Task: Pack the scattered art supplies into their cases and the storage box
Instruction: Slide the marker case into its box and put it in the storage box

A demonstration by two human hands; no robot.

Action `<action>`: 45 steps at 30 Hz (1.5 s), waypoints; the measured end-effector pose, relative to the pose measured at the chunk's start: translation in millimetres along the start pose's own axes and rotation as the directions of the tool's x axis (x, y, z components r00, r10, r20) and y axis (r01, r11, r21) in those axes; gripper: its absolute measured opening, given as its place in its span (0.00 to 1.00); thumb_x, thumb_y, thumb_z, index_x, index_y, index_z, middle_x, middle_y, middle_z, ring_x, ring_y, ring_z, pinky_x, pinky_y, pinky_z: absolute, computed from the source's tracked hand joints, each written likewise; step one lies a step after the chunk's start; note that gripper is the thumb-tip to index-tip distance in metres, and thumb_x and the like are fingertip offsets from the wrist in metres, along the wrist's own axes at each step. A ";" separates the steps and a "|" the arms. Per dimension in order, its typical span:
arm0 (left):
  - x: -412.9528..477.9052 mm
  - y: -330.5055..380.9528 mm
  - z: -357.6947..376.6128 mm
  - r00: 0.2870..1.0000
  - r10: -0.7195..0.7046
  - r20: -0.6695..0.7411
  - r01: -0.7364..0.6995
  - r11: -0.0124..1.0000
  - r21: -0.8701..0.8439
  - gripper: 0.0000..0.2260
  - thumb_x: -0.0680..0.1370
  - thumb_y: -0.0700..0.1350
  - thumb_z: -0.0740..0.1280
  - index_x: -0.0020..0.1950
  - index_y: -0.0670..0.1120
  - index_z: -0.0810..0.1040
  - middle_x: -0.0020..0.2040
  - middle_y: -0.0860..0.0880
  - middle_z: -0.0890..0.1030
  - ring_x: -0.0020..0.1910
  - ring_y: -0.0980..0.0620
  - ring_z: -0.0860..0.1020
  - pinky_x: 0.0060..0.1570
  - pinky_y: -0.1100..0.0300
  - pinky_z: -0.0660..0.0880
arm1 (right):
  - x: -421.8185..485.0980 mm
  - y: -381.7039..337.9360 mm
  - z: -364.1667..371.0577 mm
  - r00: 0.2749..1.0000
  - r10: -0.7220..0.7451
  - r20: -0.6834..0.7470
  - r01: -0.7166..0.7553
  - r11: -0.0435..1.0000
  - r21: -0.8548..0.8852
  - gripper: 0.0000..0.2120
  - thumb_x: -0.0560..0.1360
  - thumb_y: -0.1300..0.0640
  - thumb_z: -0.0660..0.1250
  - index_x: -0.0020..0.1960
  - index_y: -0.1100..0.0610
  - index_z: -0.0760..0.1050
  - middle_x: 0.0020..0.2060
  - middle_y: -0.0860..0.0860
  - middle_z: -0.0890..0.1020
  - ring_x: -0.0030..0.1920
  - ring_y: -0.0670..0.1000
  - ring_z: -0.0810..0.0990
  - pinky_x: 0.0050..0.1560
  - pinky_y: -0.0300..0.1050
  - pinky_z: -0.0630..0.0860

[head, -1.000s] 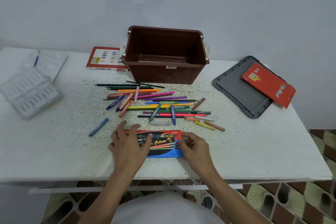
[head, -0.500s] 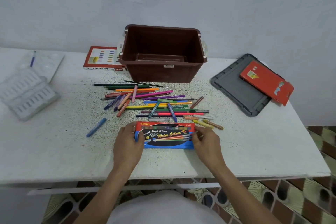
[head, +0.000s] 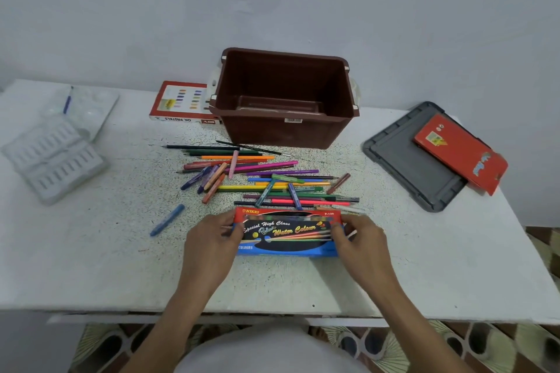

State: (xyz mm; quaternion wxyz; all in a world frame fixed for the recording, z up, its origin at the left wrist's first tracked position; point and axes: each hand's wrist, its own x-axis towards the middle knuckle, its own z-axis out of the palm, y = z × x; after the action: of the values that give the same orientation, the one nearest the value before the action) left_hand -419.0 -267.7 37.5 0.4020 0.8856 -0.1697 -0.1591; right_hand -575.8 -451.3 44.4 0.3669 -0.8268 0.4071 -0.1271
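Left hand and right hand are gripping the ends of the watercolour box, holding it just above the table, nearside of the scattered pens.

Soft, even light fills the room — hardly any shadows, no glare — though the wide lens bows the edges slightly.

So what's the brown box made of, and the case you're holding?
The brown box looks like moulded plastic: smooth, faintly shiny walls and a thick rim. The case seems printed card, perhaps with a clear plastic front; its sheen leaves that open.
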 end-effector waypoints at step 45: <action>306.6 130.2 24.2 0.893 -0.022 0.450 -0.260 0.791 0.554 0.14 0.83 0.47 0.59 0.62 0.39 0.74 0.53 0.42 0.75 0.43 0.47 0.75 0.47 0.54 0.76 | 328.3 -108.1 21.3 0.915 0.181 0.359 -0.033 0.923 -0.383 0.18 0.78 0.47 0.65 0.59 0.61 0.75 0.54 0.58 0.79 0.54 0.58 0.80 0.52 0.47 0.77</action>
State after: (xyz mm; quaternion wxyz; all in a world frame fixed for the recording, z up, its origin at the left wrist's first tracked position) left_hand -178.2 -495.7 77.5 0.0616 0.8956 -0.3533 -0.2633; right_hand -293.4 -649.0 77.2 0.2847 -0.8655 0.3882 0.1385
